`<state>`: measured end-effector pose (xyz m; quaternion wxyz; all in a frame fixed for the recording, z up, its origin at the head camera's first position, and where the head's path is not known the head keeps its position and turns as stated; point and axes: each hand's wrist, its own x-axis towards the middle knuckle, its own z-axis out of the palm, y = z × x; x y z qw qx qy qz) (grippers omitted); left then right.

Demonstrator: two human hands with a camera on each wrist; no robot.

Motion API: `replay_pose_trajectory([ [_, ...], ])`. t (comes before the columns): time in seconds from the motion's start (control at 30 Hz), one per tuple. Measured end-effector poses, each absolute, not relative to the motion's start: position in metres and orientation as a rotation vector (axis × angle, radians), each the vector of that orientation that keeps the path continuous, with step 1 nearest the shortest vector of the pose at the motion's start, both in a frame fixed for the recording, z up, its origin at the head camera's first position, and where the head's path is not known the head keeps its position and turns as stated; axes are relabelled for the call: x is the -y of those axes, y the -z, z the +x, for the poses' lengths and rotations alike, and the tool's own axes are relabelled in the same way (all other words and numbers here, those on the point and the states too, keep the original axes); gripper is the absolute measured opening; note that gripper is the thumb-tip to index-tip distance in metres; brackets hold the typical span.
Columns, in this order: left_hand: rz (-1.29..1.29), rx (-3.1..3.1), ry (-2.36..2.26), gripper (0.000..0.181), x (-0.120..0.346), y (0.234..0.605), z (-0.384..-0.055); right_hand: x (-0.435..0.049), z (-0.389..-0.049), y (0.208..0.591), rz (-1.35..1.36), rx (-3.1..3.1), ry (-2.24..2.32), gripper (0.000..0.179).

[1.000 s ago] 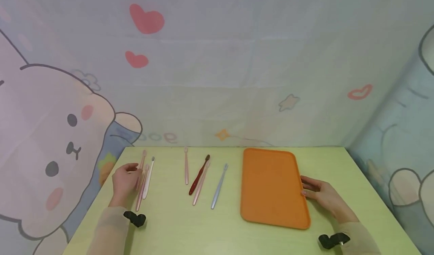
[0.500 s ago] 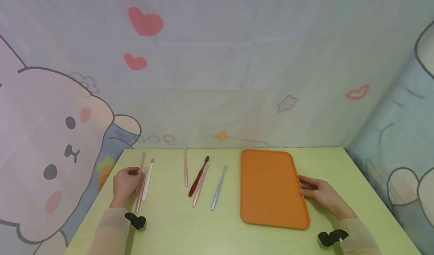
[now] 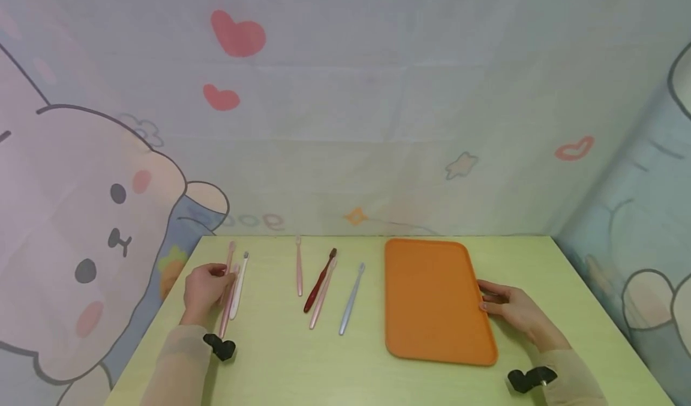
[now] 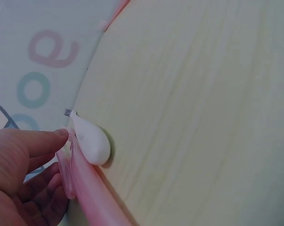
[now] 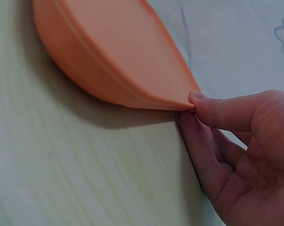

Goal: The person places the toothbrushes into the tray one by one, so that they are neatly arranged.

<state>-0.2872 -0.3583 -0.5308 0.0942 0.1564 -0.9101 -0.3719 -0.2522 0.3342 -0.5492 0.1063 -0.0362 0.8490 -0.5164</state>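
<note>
At the left of the table, my left hand (image 3: 207, 287) has its thumb and fingers at the upper part of a pink toothbrush (image 3: 226, 315). In the left wrist view, the thumb tip presses the brush's neck and the other fingers curl behind it. Another pink toothbrush (image 3: 231, 252) lies beside it, partly hidden by the hand. A white toothbrush (image 3: 239, 289) with a grey head is just right of these. On the other side, my right hand (image 3: 520, 313) pinches the right rim of an orange tray (image 3: 432, 301), thumb on top and fingers beneath.
Between the left hand and the tray lie a pink toothbrush (image 3: 299, 268), a dark red toothbrush (image 3: 317, 285), another pink toothbrush (image 3: 320, 304) close against it, and a blue toothbrush (image 3: 351, 304). A printed cloth wall (image 3: 345, 172) rises behind the pale green table (image 3: 302, 370).
My left hand has shifted slightly right at the pink toothbrush. The right hand keeps its pinch on the tray, and the head view sways a little.
</note>
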Motion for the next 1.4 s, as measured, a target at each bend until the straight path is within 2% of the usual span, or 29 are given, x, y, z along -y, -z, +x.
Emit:
replay_pose_trajectory([
  [0.83, 0.468, 2.749, 1.033, 0.032, 0.368, 0.528, -0.286, -0.334, -0.251, 0.547, -0.068, -2.467, 1.532, 0.068],
  [1.4, 0.511, 2.738, 1.108, 0.035, 0.370, 0.519, -0.282, -0.334, -0.248, 0.547, -0.068, -2.389, 1.619, 0.071],
])
